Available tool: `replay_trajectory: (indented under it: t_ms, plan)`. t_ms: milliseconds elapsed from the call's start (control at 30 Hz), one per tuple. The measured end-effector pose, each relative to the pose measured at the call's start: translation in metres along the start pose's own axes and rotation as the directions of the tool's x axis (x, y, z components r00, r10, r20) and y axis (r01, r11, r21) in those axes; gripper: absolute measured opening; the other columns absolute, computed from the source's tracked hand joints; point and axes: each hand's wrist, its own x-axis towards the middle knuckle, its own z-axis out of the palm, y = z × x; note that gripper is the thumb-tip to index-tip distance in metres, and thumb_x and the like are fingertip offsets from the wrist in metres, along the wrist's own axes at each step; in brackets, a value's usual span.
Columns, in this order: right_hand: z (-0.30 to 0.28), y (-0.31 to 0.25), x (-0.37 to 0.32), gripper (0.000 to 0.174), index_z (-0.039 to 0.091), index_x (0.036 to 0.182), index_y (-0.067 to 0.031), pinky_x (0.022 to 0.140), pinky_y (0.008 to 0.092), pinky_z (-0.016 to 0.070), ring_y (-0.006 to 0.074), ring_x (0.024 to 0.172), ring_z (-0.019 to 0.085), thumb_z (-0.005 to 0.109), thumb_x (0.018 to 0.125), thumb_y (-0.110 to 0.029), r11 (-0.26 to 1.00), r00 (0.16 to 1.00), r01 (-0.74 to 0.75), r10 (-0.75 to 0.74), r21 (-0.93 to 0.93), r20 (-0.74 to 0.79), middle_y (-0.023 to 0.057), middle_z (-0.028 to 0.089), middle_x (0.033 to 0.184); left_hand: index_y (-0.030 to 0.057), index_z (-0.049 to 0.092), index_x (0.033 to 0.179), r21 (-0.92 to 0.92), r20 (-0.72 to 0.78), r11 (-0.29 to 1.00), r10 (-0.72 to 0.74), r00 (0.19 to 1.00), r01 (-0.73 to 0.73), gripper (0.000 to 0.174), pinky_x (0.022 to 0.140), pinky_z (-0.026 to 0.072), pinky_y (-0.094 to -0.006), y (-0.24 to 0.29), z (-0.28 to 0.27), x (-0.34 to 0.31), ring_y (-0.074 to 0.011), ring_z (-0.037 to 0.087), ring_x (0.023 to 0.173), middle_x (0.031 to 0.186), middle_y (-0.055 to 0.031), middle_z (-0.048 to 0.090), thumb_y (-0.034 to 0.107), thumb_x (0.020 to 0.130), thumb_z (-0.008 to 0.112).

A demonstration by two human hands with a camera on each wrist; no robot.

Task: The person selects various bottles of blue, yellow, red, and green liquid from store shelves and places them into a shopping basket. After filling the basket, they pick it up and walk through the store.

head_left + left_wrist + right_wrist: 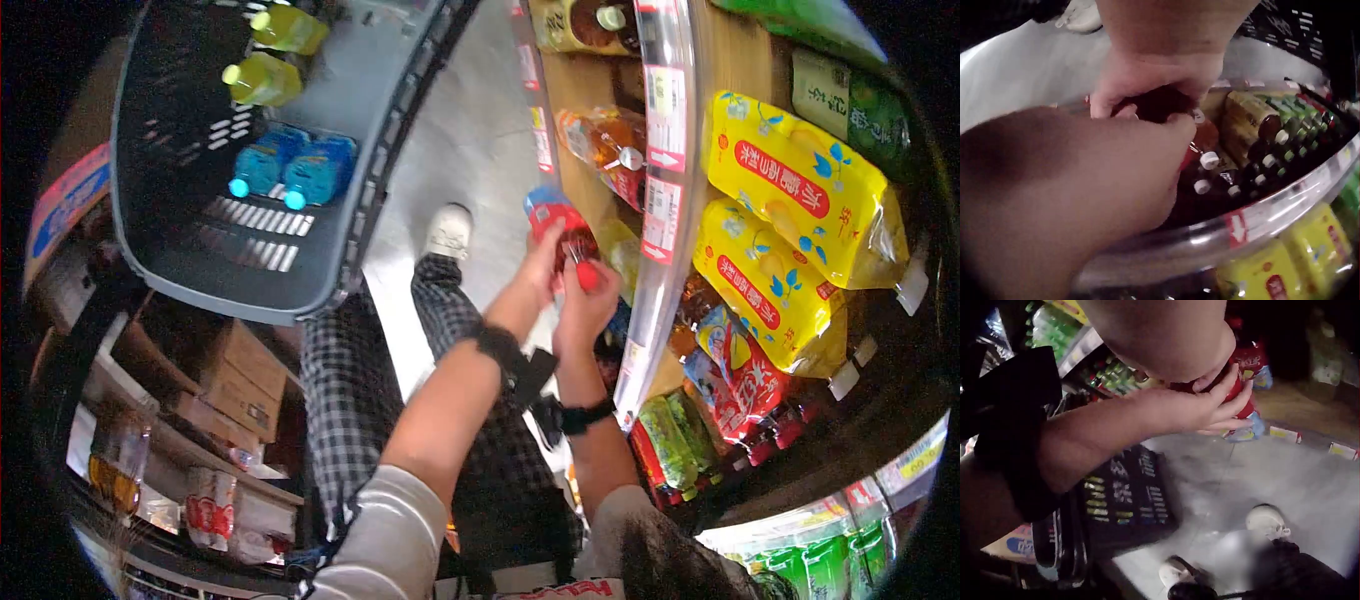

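Note:
Both hands are on one bottle (562, 222) with a red label, a bluish base and a red cap (588, 276), tilted in front of the shelf. My left hand (543, 258) grips its body; in the right wrist view the left fingers (1225, 409) wrap around the red label. My right hand (592, 308) holds the neck end, its fingers close around the cap. In the left wrist view the two hands hide most of the bottle.
A dark shopping basket (225, 296) at left holds two yellow bottles (275, 58) and two blue ones (297, 165). Shelves with a clear price-tag rail (662, 150) at right carry yellow drink packs (800, 185) and several bottles. Cardboard boxes (245, 370) sit lower left. A white shoe (450, 231) stands on the floor.

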Motion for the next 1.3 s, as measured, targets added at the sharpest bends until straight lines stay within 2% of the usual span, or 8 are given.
replay_trajectory:
  t_ms: [67,200,267,567,633,733,1067,1300]
  plan:
    - [-0.021,-0.031,-0.019,0.033,0.051,0.089,-0.0006,0.073,0.0273,0.0415,0.0165,0.080,0.051,0.071,0.066,-0.013,0.985,0.996,-0.016,0.000,0.170,0.094,0.0083,0.053,0.086,0.0182,0.037,0.109,-0.059,-0.045,0.991,0.115,0.992,-0.117,0.040,0.049,0.0468,-0.0255,-0.004,-0.004,-0.027,-0.0124,0.054,0.069,0.082,-0.0009,0.054,0.042,0.080,0.051]
    - [-0.059,-0.076,-0.059,0.037,0.051,0.089,-0.0022,0.068,0.0270,0.0438,0.0160,0.077,0.052,0.073,0.060,-0.009,0.985,0.976,0.084,-0.112,0.150,0.187,0.0075,0.051,0.085,0.0164,0.033,0.116,-0.174,0.024,0.982,0.080,0.996,-0.075,0.043,0.060,0.0474,-0.0248,0.027,0.006,-0.124,-0.0127,0.052,0.081,0.098,-0.0024,0.050,0.040,0.083,0.047]
    - [-0.073,-0.108,-0.082,0.039,0.049,0.089,-0.0029,0.067,0.0260,0.0436,0.0158,0.075,0.051,0.073,0.059,-0.006,0.959,0.970,0.142,-0.184,0.245,0.158,0.0052,0.047,0.082,0.0084,0.039,0.115,-0.019,0.041,0.987,0.159,0.986,-0.159,0.047,0.085,0.0401,-0.0328,0.049,0.012,-0.166,-0.0181,0.050,0.095,0.104,-0.0066,0.051,0.044,0.084,0.044]
    - [-0.093,-0.263,-0.145,0.042,0.047,0.091,-0.0053,0.073,0.0310,0.0409,0.0203,0.075,0.049,0.069,0.056,0.001,0.863,0.854,0.448,-0.490,0.235,0.173,0.0090,0.045,0.085,0.0098,0.017,0.129,0.416,0.196,0.866,0.211,0.958,-0.276,0.069,0.088,0.0380,-0.0397,0.182,0.003,-0.305,-0.0257,0.046,0.107,0.121,-0.0126,0.040,0.055,0.081,0.037]
    - [-0.064,-0.296,-0.153,0.043,0.048,0.093,-0.0056,0.071,0.0310,0.0415,0.0203,0.075,0.049,0.071,0.056,-0.002,0.837,0.829,0.536,-0.547,0.111,0.120,0.0089,0.045,0.085,0.0062,0.029,0.123,0.422,0.141,0.873,0.204,0.969,-0.245,0.066,0.089,0.0364,-0.0397,0.217,-0.009,-0.311,-0.0239,0.047,0.104,0.112,-0.0115,0.048,0.056,0.082,0.033]
    - [-0.012,-0.322,-0.149,0.040,0.050,0.092,-0.0032,0.066,0.0258,0.0415,0.0169,0.072,0.050,0.071,0.058,0.000,0.876,0.855,0.317,-0.429,0.364,0.290,0.0089,0.048,0.081,0.0066,0.030,0.125,0.241,0.211,0.914,0.278,0.937,-0.325,0.057,0.092,0.0339,-0.0341,0.270,-0.027,-0.300,-0.0206,0.043,0.108,0.120,-0.0093,0.042,0.050,0.087,0.030]
    - [0.215,-0.334,-0.147,0.029,0.048,0.083,-0.0056,0.065,0.0368,0.0444,0.0321,0.075,0.053,0.066,0.060,-0.011,0.899,0.837,0.179,-0.353,0.400,0.418,0.0123,0.054,0.081,0.0046,0.046,0.107,0.144,-0.279,0.956,0.286,0.917,-0.254,0.035,0.087,0.0372,-0.0330,0.366,-0.148,-0.206,-0.0208,0.049,0.099,0.105,-0.0090,0.052,0.031,0.089,0.031]
    - [0.280,-0.333,-0.137,0.027,0.050,0.081,-0.0060,0.064,0.0363,0.0444,0.0321,0.075,0.055,0.066,0.060,-0.011,0.915,0.794,0.115,-0.318,0.386,0.518,0.0131,0.056,0.077,0.0032,0.044,0.110,0.078,-0.226,0.959,0.284,0.932,-0.273,0.037,0.087,0.0361,-0.0339,0.404,-0.182,-0.170,-0.0198,0.046,0.101,0.108,-0.0106,0.050,0.031,0.087,0.036]
